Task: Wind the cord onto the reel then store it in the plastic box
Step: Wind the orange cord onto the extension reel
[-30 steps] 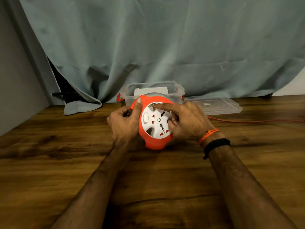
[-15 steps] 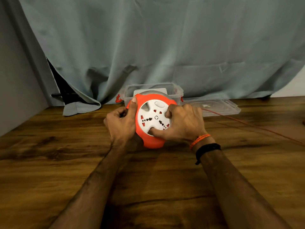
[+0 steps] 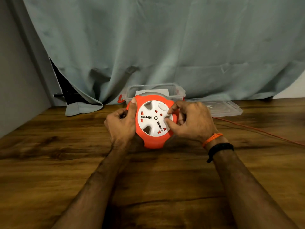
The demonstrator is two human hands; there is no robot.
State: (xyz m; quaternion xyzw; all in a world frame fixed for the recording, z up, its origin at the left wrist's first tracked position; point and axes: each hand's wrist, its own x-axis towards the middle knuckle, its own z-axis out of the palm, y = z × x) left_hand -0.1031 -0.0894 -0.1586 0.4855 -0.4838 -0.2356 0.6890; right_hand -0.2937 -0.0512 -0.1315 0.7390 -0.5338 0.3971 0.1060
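An orange cord reel (image 3: 152, 141) with a white socket face stands tilted on the wooden table (image 3: 148, 187). My left hand (image 3: 121, 123) grips its left rim, thumb laid along the orange edge. My right hand (image 3: 192, 122) has its fingers curled into a recess at the right of the white face. The orange cord (image 3: 264, 131) runs from behind my right hand across the table to the right edge. A clear plastic box (image 3: 155, 90) stands open just behind the reel.
The box's clear lid (image 3: 221, 108) lies flat to the right of the box. A grey-green curtain (image 3: 165, 47) hangs along the back, its hem on the table. A grey wall (image 3: 16, 88) closes the left side.
The white face has turned clockwise under my right hand's fingers. My right hand shifted from the face's lower part to its right side. The cord lies lower across the table.
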